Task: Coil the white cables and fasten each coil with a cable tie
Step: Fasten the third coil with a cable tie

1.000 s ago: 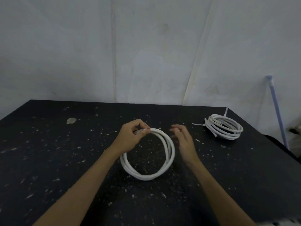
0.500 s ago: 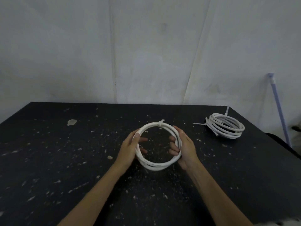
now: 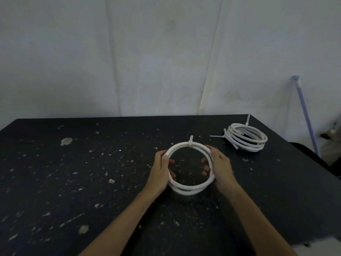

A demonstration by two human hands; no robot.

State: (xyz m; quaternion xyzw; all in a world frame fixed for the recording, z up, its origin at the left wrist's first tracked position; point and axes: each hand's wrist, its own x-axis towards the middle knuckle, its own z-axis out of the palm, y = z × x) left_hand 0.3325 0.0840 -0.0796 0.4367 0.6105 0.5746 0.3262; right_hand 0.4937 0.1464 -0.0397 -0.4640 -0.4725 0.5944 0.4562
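Right hand [image 3: 220, 167] had joined left hand [image 3: 160, 170] on the round white coil [image 3: 190, 190] since a second before. Each curled round a smooth side over the speckled black table [image 3: 73, 182], a cable tie [image 3: 191, 142] cinched at the top. Another tied coil [image 3: 247, 138] lay far right.

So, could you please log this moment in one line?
left hand: grips held coil | right hand: grips held coil | cable tie: atop held coil | second coil: tied, on table
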